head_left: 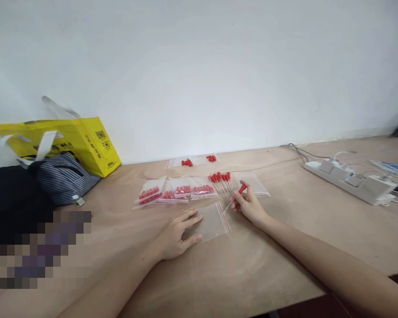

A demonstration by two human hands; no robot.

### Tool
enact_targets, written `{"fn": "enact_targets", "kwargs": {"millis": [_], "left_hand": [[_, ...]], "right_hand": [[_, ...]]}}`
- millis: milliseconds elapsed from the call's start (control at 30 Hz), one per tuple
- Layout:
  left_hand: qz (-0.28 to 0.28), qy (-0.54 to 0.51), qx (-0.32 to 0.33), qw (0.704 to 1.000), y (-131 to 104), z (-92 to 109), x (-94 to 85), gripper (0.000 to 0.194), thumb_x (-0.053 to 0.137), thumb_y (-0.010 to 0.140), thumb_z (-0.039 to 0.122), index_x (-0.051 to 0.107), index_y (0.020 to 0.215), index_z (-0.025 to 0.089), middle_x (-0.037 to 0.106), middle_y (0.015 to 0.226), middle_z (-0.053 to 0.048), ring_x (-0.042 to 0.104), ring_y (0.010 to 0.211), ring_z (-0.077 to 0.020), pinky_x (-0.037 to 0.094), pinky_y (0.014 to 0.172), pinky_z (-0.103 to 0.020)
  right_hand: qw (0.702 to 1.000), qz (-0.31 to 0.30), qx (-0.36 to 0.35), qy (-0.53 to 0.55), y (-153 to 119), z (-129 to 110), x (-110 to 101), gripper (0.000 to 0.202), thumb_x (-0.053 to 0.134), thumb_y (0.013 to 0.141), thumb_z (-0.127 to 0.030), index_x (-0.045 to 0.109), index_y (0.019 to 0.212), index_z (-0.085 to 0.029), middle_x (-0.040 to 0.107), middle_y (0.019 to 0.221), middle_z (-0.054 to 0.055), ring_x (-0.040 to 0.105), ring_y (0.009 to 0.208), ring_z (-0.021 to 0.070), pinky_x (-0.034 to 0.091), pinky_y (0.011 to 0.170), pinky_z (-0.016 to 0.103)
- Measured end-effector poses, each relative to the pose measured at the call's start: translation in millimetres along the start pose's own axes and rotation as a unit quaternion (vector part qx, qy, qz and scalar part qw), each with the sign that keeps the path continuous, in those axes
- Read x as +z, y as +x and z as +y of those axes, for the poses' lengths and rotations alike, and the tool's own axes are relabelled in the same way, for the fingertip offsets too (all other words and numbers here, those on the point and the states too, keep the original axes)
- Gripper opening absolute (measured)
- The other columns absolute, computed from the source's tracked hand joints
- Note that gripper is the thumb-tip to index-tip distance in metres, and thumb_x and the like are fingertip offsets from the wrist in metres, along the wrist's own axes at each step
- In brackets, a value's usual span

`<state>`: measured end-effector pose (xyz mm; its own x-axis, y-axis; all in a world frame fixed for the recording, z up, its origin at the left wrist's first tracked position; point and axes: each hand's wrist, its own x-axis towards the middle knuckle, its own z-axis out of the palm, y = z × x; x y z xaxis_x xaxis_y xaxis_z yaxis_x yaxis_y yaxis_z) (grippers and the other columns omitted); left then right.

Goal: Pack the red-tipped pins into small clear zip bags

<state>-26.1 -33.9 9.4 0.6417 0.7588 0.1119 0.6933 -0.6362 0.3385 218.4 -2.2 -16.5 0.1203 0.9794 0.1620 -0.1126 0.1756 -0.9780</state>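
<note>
The red-topped dropper point(242, 188) lies inside the right grip point(250, 207), slanting so that its red bulb points up and away while its thin clear tube reaches down and leftward to the red-lined edge of a clear zip bag point(212, 223) lying flat on the tabletop point(252, 274); whether the tip is within the mouth or just over it, I cannot tell. That bag spans the space between the two hands, its far side under the left grip point(177, 232). The right grip is closed on the dropper, thumb and fingers pinching it near the bulb. On the left, thumb and fingers are spread well apart, resting on the bag, palm down. Both forearms come in from the near side, the right one stretching diagonally from the lower right corner, the left one from the lower edge. Just beyond the right grip, a fan of loose droppers point(220, 177) lies with bulbs pointing away, between filled bags point(149, 194) on the left and flat clear bags point(254, 183) on the right. A power strip point(328, 176) sits farther right, and a yellow bag point(89, 164) stands far left
</note>
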Motion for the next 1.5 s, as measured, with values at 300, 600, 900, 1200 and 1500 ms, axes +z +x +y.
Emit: {"fn": "enact_targets", "kwargs": {"millis": [300,600,900,1200,1500], "left_hand": [[-0.002,-0.013,0.011,1.000,0,-2,3.1,0.049,0.048,0.081,0.040,0.042,0.125,0.021,0.036,0.134,-0.010,0.033,0.123,-0.0257,0.029,0.100,-0.045],[-0.004,-0.019,-0.005,1.000,0,2,-0.6,0.050,0.048,0.081,0.040,0.039,0.127,0.022,0.036,0.135,-0.007,0.032,0.124,-0.0257,0.029,0.101,-0.045],[-0.005,-0.012,0.010,1.000,1,0,0.9,0.049,0.048,0.082,0.039,0.039,0.127,0.021,0.036,0.135,-0.008,0.033,0.123,-0.0240,0.029,0.101,-0.043],[0.001,-0.008,0.012,1.000,0,2,-1.5,0.045,0.048,0.081,0.041,0.045,0.123,0.023,0.039,0.133,-0.007,0.036,0.122,-0.0239,0.030,0.101,-0.042],[-0.010,-0.008,0.004,1.000,0,4,-3.4,0.046,0.048,0.081,0.041,0.045,0.123,0.021,0.038,0.134,-0.008,0.034,0.123,-0.0240,0.031,0.100,-0.043]], "right_hand": [[0.996,-0.060,0.045,0.037,-8,3,6,0.050,0.054,0.067,-0.053,0.035,0.101,-0.022,0.054,0.065,-0.004,0.056,0.055,0.0115,0.047,0.056,0.029],[0.970,-0.190,-0.032,-0.146,-6,6,-5,0.029,0.069,0.060,-0.032,0.060,0.083,-0.017,0.052,0.056,-0.006,0.042,0.049,0.0072,0.036,0.051,0.022],[0.953,-0.284,0.021,-0.103,-2,4,0,0.034,0.064,0.066,-0.032,0.053,0.095,-0.017,0.065,0.078,0.002,0.059,0.070,0.0124,0.043,0.066,0.026],[0.942,-0.238,0.021,-0.234,35,-8,-5,0.019,0.063,0.062,-0.020,0.062,0.080,-0.016,0.061,0.060,-0.002,0.053,0.053,0.0092,0.041,0.052,0.020],[0.900,0.068,0.015,-0.430,116,-7,13,0.035,0.060,0.064,-0.034,0.063,0.089,-0.011,0.063,0.092,0.013,0.058,0.084,0.0203,0.041,0.065,0.024]]}}
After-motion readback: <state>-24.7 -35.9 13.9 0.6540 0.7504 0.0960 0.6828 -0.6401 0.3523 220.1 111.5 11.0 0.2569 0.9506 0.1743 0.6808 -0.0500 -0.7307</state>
